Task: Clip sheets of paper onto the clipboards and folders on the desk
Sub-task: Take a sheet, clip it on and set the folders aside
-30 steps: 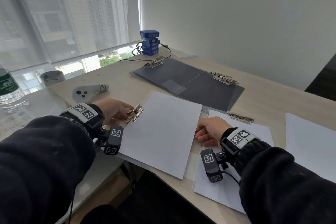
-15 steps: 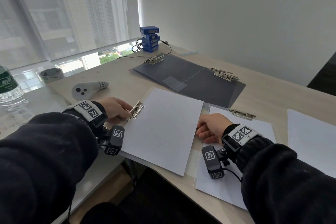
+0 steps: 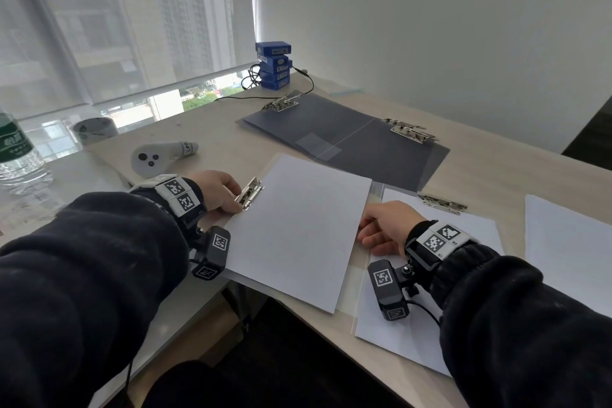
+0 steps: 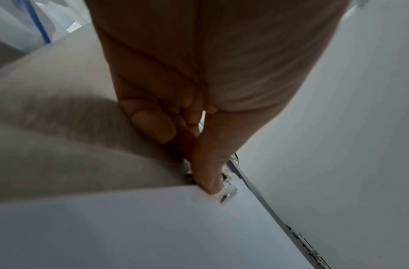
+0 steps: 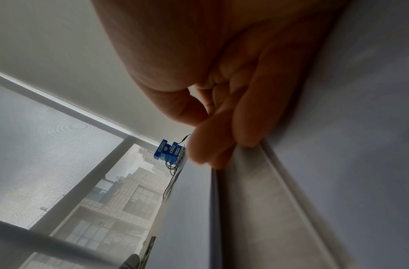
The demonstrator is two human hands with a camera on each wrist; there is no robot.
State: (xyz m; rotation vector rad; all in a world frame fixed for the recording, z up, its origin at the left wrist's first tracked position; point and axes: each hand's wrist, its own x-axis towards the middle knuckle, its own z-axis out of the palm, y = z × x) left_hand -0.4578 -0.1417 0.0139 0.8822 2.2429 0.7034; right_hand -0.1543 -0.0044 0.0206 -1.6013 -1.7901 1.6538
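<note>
A white sheet (image 3: 298, 228) lies on a clear clipboard (image 3: 354, 291) in front of me. My left hand (image 3: 236, 199) pinches the metal clip (image 3: 250, 194) at the board's top; in the left wrist view the thumb (image 4: 210, 174) presses the clip (image 4: 228, 194) beside the sheet's corner (image 4: 152, 227). My right hand (image 3: 366, 232) rests at the sheet's right edge, its fingers (image 5: 221, 145) touching the paper's edge (image 5: 194, 209). To the right, a second clipboard holds a sheet (image 3: 463, 232) under its clip (image 3: 442, 202). A dark open folder (image 3: 347, 139) with two clips lies behind.
A loose sheet (image 3: 569, 242) lies at the far right. A stack of blue boxes (image 3: 274, 64) with a cable stands at the back. A white controller (image 3: 159, 156), a tape roll (image 3: 94, 129) and a water bottle (image 3: 16, 156) sit at the left. The desk's front edge runs just below both boards.
Both hands stay where they were, the left on the clip and the right at the sheet's edge. The view has shifted slightly.
</note>
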